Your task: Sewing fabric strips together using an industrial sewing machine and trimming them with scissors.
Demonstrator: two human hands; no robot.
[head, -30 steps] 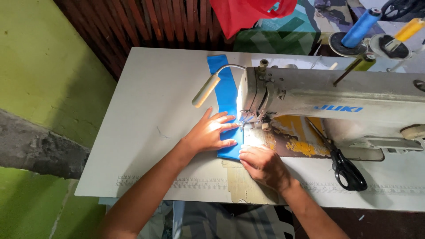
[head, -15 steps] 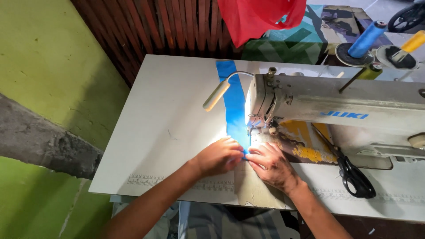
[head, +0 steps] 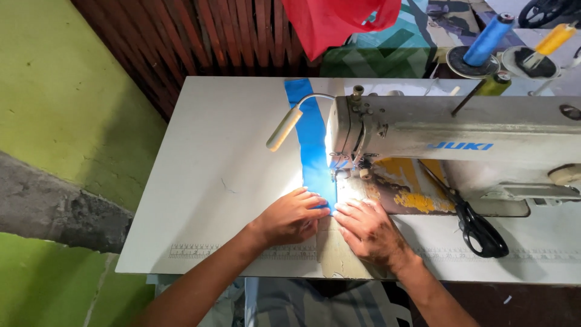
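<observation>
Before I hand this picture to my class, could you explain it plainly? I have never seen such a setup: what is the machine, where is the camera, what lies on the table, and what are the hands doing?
The single view comes from a camera worn on the person's head, looking down at their own arms. The long pale machine is a sewing machine, standing on a white table. A small lamp on a bent neck lights the needle area. A narrow strip of blue fabric runs under the needle and away across the table. The left hand and right hand lie flat at the strip's near end, fingers pressing it down; neither grips anything. Black-handled scissors lie to the right. Behind the machine stand a blue thread spool and a yellow thread spool, and red cloth hangs at the top.
</observation>
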